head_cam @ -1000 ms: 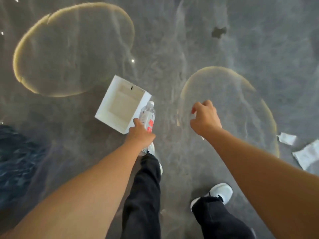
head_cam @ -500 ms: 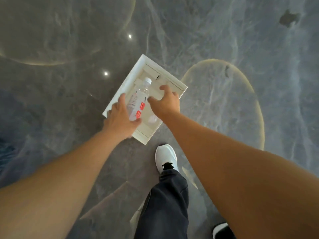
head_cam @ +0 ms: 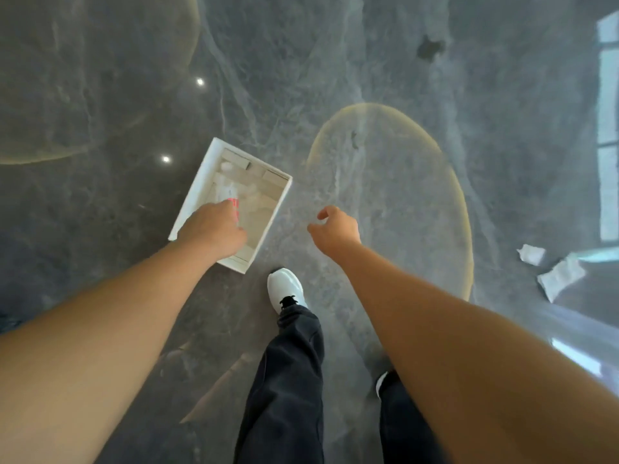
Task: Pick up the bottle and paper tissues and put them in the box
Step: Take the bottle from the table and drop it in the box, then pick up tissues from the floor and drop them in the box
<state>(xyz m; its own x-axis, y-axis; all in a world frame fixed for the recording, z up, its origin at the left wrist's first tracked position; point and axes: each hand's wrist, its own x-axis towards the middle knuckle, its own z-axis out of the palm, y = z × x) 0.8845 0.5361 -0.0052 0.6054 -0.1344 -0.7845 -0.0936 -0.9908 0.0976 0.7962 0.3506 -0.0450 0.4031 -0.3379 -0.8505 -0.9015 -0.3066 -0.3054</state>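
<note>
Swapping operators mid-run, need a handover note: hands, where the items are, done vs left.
Left hand: down in the box, over the bottle; whether its fingers grip the bottle cannot be told.
Right hand: empty, loosely curled, above the floor to the right of the box.
Bottle: lying inside the box, cap toward the far end. Something white and crumpled lies beside it, too blurred to identify.
Paper tissues: two pieces on the floor at far right, well away from the box.
Done: bottle is in the box.
Left: pick up both tissues and put them in the box.
</note>
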